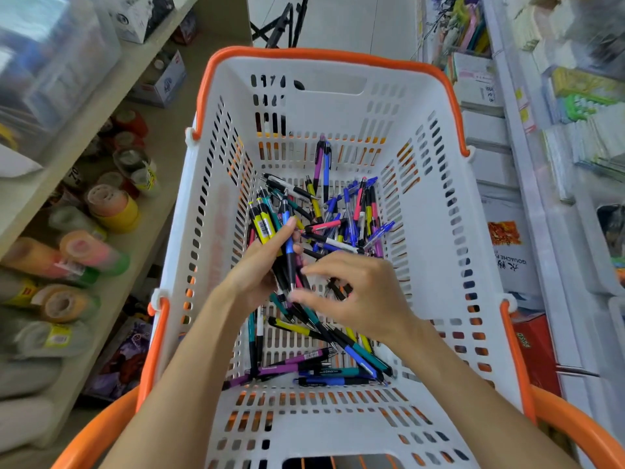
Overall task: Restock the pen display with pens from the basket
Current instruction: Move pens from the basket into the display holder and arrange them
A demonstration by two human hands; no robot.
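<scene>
Hands inside white basket (439,231), left hand (260,265) gripping pen bundle (270,228), right hand (358,296) loosely curled, holding nothing clear.

Left shelf (101,106): pale wood, tilted through the view
Tape rolls (111,208): yellow, orange, green and red, stacked and lying on the lower left shelf
Clear storage bin (50,62): blurred, top left
Cardboard box (162,82): white with blue print, on the left shelf
Right shelving (527,164): white, holding stacked paper goods
Red box (534,346): low on the right
Black stand legs (284,22): on the floor beyond
</scene>
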